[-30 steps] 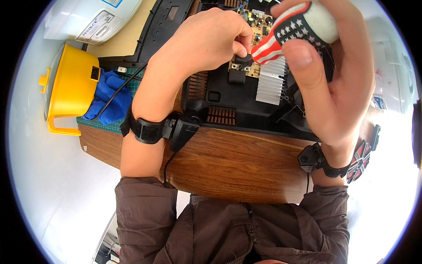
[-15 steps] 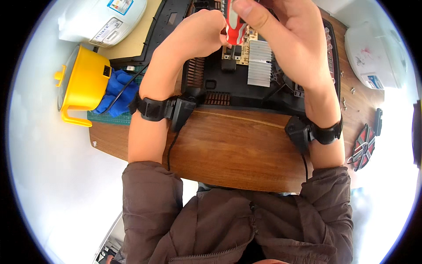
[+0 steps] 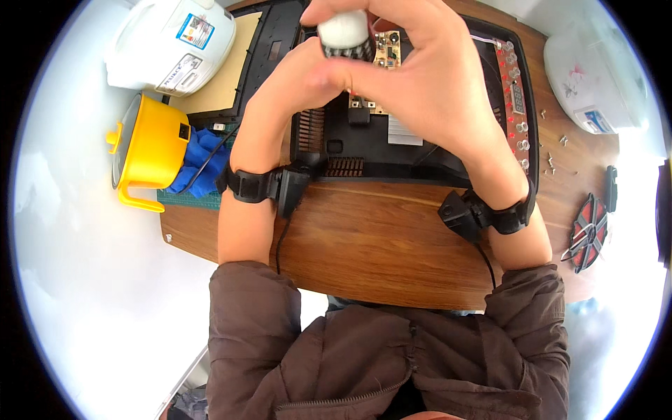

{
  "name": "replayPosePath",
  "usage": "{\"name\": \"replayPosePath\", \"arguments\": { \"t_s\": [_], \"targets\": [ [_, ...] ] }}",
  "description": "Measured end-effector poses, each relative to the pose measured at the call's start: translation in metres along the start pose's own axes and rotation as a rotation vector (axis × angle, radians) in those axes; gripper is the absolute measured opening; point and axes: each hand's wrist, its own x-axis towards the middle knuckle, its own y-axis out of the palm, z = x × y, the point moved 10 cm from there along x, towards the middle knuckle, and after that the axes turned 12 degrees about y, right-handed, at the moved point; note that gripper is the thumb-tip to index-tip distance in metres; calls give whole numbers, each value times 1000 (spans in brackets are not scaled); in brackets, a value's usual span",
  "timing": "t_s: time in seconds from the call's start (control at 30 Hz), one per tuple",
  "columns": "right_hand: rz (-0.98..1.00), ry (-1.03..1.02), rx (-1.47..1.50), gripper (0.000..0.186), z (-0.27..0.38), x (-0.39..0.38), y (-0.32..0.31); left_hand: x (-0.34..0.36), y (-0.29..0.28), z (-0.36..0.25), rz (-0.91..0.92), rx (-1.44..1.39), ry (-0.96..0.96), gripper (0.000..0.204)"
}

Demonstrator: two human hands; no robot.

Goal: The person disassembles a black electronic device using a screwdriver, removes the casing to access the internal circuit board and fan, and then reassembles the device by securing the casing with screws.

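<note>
An opened black appliance housing (image 3: 350, 150) lies on the wooden table (image 3: 378, 238), with a tan circuit board (image 3: 386, 49) and a silver heat sink (image 3: 404, 131) inside. My right hand (image 3: 427, 77) is closed around the screwdriver handle (image 3: 344, 36), its white end cap facing the camera, held upright over the board. My left hand (image 3: 304, 73) rests against the housing beside it, fingers pinched near the screwdriver shaft; the tip is hidden under my hands. Both wrists wear black straps with cables.
A yellow pot (image 3: 148, 150) and a blue cloth (image 3: 199, 164) sit at the left, a white rice cooker (image 3: 175, 42) behind them. A white appliance (image 3: 595, 77) stands at the right, with loose screws (image 3: 553, 162) and a red and black fan part (image 3: 588, 231) nearby.
My right hand turned the screwdriver upright over the board, so its end cap now faces the camera. The view shifted back slightly; my left hand stayed by the board.
</note>
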Motion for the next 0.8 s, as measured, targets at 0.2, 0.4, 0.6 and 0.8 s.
{"name": "replayPosePath", "arguments": {
  "t_s": [0.2, 0.4, 0.6, 0.8],
  "targets": [
    [118, 13, 383, 37, -31, -2, 14, -2, 6, 1, 86, 287, 29, 29],
    [69, 208, 77, 36, -1, 7, 1, -3, 6, -2, 115, 310, 14, 28],
    [-57, -33, 45, 39, -13, -3, -4, -8, 1, 10, 121, 283, -34, 27],
    [-5, -65, 150, 38, -6, -9, -3, 4, 6, -18, 93, 280, 32, 22]
  ]
}}
